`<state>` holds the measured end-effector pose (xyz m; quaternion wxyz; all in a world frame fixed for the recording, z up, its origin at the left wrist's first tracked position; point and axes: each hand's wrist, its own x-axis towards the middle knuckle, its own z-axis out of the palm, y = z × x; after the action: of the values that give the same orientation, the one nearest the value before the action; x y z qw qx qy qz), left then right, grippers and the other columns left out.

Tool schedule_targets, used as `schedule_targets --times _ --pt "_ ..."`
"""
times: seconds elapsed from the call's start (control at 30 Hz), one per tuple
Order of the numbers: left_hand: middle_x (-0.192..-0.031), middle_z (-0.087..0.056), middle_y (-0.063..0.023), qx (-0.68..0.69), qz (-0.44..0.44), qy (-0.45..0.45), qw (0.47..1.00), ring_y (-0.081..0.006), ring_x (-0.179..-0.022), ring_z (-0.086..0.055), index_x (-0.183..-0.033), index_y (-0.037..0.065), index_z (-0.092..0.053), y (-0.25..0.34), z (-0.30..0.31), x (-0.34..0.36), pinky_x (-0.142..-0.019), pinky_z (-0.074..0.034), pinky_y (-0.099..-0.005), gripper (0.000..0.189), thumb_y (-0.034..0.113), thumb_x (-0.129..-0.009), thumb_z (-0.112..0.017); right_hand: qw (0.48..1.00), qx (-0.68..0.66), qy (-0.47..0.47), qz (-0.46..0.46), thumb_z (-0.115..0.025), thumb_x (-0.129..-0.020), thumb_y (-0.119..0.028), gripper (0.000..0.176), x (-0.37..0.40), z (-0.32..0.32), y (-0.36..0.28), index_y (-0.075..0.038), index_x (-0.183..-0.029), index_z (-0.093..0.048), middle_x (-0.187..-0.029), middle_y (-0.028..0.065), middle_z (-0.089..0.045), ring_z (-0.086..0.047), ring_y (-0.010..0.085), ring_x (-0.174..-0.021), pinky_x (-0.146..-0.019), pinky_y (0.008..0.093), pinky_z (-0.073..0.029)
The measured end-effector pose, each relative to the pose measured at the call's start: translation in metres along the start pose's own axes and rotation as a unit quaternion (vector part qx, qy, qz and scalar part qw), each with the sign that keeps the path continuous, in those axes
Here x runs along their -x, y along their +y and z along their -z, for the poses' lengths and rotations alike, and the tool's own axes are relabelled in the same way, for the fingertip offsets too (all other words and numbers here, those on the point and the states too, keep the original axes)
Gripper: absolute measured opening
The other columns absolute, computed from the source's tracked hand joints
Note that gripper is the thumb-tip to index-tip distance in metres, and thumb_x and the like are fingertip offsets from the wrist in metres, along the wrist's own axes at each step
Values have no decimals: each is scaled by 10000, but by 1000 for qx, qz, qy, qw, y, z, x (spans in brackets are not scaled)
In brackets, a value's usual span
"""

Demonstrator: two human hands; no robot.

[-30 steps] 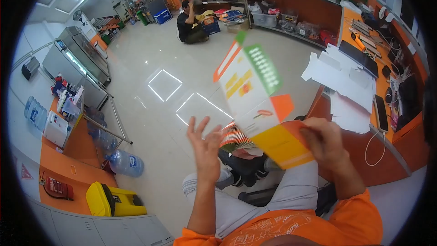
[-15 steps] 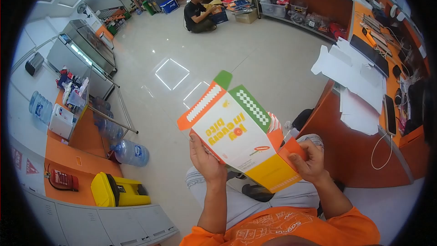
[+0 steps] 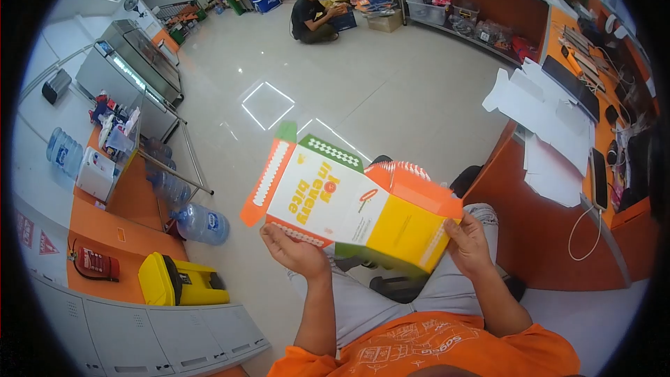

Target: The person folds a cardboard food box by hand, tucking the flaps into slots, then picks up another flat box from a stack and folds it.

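An unfolded carton (image 3: 342, 202) in white, yellow, orange and green, with printed lettering on its white panel, is held in the air above my lap. My left hand (image 3: 296, 250) supports its lower left edge, palm up, with the fingers curled under the orange border. At the right end, my right hand (image 3: 469, 243) pinches the yellow and orange corner between thumb and fingers. Orange and green flaps stick out at the carton's left and top. Its underside is hidden.
White paper sheets (image 3: 541, 122) lie on the desk at the right, by a cable. Another person (image 3: 312, 17) sits on the floor at the back. A water bottle (image 3: 201, 225), a yellow bin (image 3: 183, 281) and a fire extinguisher (image 3: 98, 264) are at the left.
The carton has turned counterclockwise and opened out, showing more of its yellow panel and orange flaps. My left hand has moved left and slightly down, and my right hand slightly left.
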<state>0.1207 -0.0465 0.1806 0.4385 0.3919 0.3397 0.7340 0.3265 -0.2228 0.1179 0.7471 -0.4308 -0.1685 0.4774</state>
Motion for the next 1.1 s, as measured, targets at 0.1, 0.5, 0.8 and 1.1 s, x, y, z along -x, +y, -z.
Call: schedule_targets --times 0.1,0.5,0.8,1.1 --pt "-1220 -537 -109 -145 -63 129 979 -212 -1143 -561 -1277 5 -494 -11 31 -12 -1026 -467 -391 270 139 -1045 -520 980 148 -40 129 -638 -1031 -126 258 -2 1 -23 6 -1253 -640 -1161 51 -683 -619 103 -1100 -955 275 -491" --pt "-886 -650 -73 -288 12 -594 751 -143 -821 -603 -1083 -28 -577 52 -59 -10 -716 -469 -250 158 119 -1028 -598 924 273 -245 112 -542 -1089 -214 276 -19 -43 -93 5 -1230 -634 -1015 52 -695 -623 64 -949 -825 237 -510" --pt "-897 -608 -82 -237 -87 -628 736 -160 -816 -554 -1026 -10 -586 70 -34 1 -784 -459 -273 55 -37 -978 -576 929 320 -151 110 -618 -1039 -261 286 -20 -46 -74 13 -1121 -633 -937 97 -685 -638 150 -867 -773 320 -506" --pt "-913 -613 -72 -258 -18 -674 692 -121 -809 -568 -1038 -22 -594 72 -40 -3 -774 -481 -256 50 -15 -990 -588 792 428 -385 202 -631 -1030 -238 243 -35 -56 -104 3 -1027 -654 -831 91 -642 -584 187 -755 -708 337 -478"
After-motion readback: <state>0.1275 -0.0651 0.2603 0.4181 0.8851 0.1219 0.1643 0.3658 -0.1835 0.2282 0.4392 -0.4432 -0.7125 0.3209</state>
